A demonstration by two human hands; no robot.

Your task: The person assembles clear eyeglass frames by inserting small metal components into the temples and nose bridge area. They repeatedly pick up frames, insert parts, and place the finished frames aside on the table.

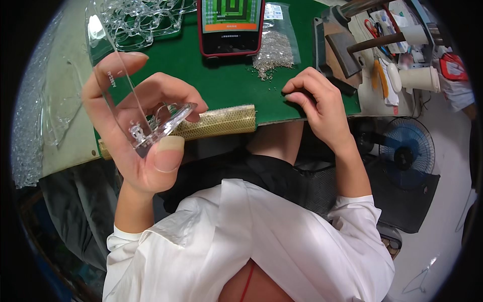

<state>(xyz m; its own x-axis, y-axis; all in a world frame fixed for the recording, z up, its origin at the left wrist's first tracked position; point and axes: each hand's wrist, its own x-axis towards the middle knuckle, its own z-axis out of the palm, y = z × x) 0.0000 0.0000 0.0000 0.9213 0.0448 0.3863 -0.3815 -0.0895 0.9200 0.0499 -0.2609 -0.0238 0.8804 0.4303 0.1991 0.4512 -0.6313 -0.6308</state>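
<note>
Palm up at centre left of the frame, left hand [136, 121] pinches a clear plastic piece [151, 121]; right hand [317, 100], knuckles up, presses fingertips together on the green mat [201, 70], centre right.

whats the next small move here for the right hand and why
Probably pinch up one small metal piece and carry it to the clear plastic part. The right hand rests fingertips-down on the green mat near the spilled pieces, while the left hand holds the part raised.

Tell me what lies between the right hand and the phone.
Head view: loose tiny metal parts spilling from a clear bag on the green mat, between right hand and phone.
</note>
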